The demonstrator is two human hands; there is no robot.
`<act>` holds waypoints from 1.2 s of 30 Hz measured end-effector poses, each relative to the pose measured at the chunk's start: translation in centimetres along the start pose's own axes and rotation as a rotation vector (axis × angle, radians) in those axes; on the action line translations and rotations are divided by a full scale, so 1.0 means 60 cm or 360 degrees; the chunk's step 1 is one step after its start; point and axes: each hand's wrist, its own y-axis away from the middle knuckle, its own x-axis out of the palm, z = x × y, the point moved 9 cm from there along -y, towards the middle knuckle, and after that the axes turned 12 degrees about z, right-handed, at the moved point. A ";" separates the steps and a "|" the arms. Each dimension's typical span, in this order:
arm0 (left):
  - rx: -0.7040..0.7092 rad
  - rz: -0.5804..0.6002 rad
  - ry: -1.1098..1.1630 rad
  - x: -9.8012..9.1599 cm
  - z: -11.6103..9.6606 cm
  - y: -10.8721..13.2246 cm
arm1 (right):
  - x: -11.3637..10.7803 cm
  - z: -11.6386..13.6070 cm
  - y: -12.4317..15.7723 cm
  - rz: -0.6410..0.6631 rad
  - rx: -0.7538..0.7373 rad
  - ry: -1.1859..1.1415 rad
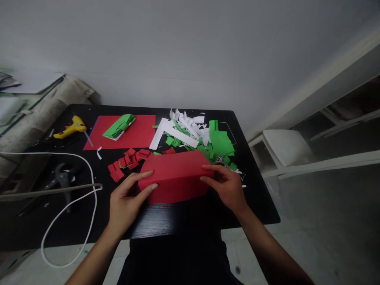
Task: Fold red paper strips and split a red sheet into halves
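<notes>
Between both hands is a sheet of red paper (175, 170) with a crease running across it, its near part bent down toward me. My left hand (129, 198) pinches its left end, thumb and forefinger along the crease. At the right end my right hand (227, 184) grips it the same way, thumb below and forefinger above. Just behind the sheet lie small folded red paper pieces (127, 160). Beyond it, green paper pieces (221, 142) and white paper strips (175, 132) lie in a loose heap.
A flat red sheet (142, 134) with a folded green paper bundle (121, 126) on it lies at the back of the black table (113, 221). On the left are a yellow glue gun (73, 127), scissors (63, 180) and a looped white cable (95, 202). A white stool (286, 146) stands right.
</notes>
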 end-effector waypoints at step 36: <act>0.0307 0.1127 -0.0236 0.100 -0.187 -0.175 | 0.070 0.176 -0.124 0.0926 -0.0371 0.0256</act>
